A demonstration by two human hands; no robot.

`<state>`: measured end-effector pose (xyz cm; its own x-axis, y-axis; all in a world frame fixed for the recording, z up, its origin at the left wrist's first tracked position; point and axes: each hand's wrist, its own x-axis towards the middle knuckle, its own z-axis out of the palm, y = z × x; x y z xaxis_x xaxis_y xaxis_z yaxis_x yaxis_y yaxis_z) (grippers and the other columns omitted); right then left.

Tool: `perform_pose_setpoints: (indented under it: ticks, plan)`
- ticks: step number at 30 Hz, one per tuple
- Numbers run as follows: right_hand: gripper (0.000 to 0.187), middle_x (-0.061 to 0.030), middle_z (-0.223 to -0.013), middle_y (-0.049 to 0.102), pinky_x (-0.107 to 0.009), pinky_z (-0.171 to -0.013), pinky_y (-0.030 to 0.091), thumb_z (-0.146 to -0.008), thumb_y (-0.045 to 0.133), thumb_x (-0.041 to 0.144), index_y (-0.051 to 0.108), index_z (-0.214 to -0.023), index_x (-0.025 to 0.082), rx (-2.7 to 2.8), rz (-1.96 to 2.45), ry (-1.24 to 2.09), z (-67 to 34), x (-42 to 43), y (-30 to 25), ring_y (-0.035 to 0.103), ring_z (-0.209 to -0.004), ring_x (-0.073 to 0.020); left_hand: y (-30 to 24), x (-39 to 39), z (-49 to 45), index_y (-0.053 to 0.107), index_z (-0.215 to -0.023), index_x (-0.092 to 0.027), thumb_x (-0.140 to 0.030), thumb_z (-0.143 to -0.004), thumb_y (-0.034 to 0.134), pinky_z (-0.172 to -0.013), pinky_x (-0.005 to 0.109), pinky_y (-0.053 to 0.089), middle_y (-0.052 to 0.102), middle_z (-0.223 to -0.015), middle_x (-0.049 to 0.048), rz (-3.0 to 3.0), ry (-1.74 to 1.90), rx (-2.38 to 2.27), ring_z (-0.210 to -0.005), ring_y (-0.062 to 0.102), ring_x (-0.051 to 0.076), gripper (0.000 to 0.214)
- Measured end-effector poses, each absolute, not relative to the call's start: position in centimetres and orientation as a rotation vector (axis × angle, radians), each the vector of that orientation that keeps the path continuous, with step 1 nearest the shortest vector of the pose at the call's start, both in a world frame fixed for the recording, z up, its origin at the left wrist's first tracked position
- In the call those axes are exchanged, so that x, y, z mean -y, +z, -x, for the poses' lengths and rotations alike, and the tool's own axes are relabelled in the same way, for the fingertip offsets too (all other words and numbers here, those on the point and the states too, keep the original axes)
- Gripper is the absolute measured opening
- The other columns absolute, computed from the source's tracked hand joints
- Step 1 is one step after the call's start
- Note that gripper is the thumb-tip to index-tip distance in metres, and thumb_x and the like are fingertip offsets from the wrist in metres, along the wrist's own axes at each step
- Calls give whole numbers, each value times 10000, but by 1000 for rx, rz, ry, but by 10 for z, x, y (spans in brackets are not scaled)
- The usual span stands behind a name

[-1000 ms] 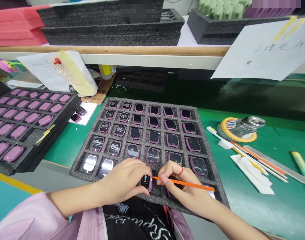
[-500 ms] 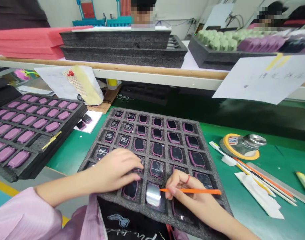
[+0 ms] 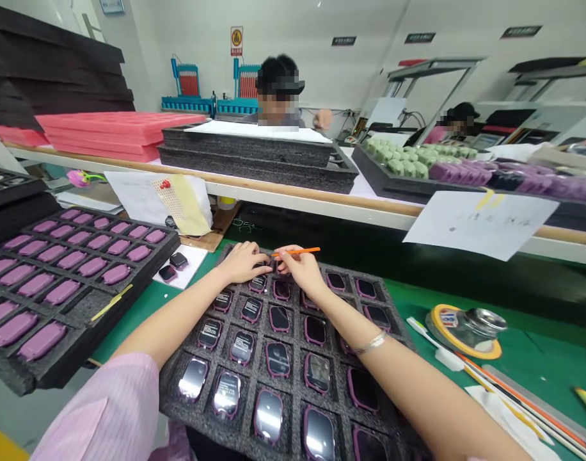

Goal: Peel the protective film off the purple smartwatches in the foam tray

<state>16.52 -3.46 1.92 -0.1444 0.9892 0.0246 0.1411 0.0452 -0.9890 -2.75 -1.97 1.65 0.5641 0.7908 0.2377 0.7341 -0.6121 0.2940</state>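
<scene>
1. From my distant feed, the big change is reach: half a second ago the left hand (image 3: 245, 261) and right hand (image 3: 297, 266) were over the near end of the grey foam tray (image 3: 171, 403); now they come together at its far edge.
2. My view has tipped up too, so the shelf (image 3: 293, 198) sits lower and the tray's near row lies uncovered, its watches (image 3: 227, 394) face up in their cells.
3. For the work in hand, I judge this means attention has passed from the near cells to the far row.
4. The right hand has the orange stick (image 3: 306, 250) pinched between thumb and fingers, its tip pointing at the left fingertips.
5. The left hand is bent down, fingers narrow over a far-row cell; I can't tell whether they grip or only steady what is there.
6. The watch (image 3: 263, 262) in question seems to lie right under those left fingertips, just left of the stick's tip, though the fingers mostly hide it from me.
7. The right forearm (image 3: 412, 368) crosses above the tray, covering some cells on that side.
</scene>
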Motion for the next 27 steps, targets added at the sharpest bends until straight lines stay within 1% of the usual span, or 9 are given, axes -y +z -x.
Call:
perform_pose_setpoints:
  ticks: [3, 6, 8, 11, 13, 19, 27]
  plan:
    - [292, -70, -1129, 664, -371, -782, 589, -970, 606, 360, 618, -1184, 162, 1384, 1229, 1182, -148, 14, 7, 672, -916, -182, 15, 20, 39, 672, -1121, -232, -503, -905, 599, -996, 449, 398, 579, -1115, 84, -2628, 562, -1281, -1093, 513, 277, 354]
    - [310, -78, -1163, 656, -388, -805, 587, -969, 609, 360, 609, -1208, 164, 1343, 1236, 1171, -138, 8, -5, 670, -950, -194, 15, 19, 47, 651, -1149, -207, -445, -906, 632, -997, 459, 428, 621, -1142, 81, -2625, 595, -1241, -1129, 541, 269, 340]
    - [315, -78, -1164, 655, -388, -803, 588, -968, 609, 361, 606, -1214, 164, 1322, 1238, 1170, -136, 8, -12, 670, -950, -194, 15, 18, 49, 649, -1135, -180, -402, -927, 624, -1001, 473, 449, 643, -1149, 77, -2623, 608, -1203, -1134, 573, 253, 305]
    - [316, -77, -1156, 656, -383, -794, 589, -968, 609, 361, 605, -1214, 162, 1310, 1219, 1179, -137, 9, -18, 672, -939, -192, 14, 17, 48, 650, -1116, -158, -381, -945, 612, -999, 491, 476, 654, -1167, 82, -2612, 634, -1176, -1126, 605, 242, 284]
    - [318, -77, -1157, 656, -385, -794, 589, -968, 610, 361, 604, -1215, 162, 1312, 1203, 1189, -138, 8, -21, 672, -941, -193, 13, 17, 47, 649, -1122, -159, -381, -946, 612, -993, 489, 489, 654, -1179, 85, -2593, 664, -1180, -1119, 613, 239, 286]
    - [309, -76, -1156, 658, -386, -799, 588, -967, 611, 359, 610, -1206, 162, 1346, 1198, 1209, -139, 6, -22, 671, -943, -192, 8, 18, 46, 604, -1220, -160, -396, -940, 620, -952, 478, 523, 636, -1211, 97, -2480, 768, -1265, -1099, 624, 243, 367]
    - [305, -75, -1149, 660, -381, -793, 589, -968, 610, 357, 611, -1202, 161, 1388, 1248, 1203, -138, 6, -18, 673, -934, -189, 7, 17, 45, 604, -1218, -159, -394, -940, 620, -956, 483, 519, 632, -1217, 98, -2454, 785, -1284, -1105, 621, 245, 365]
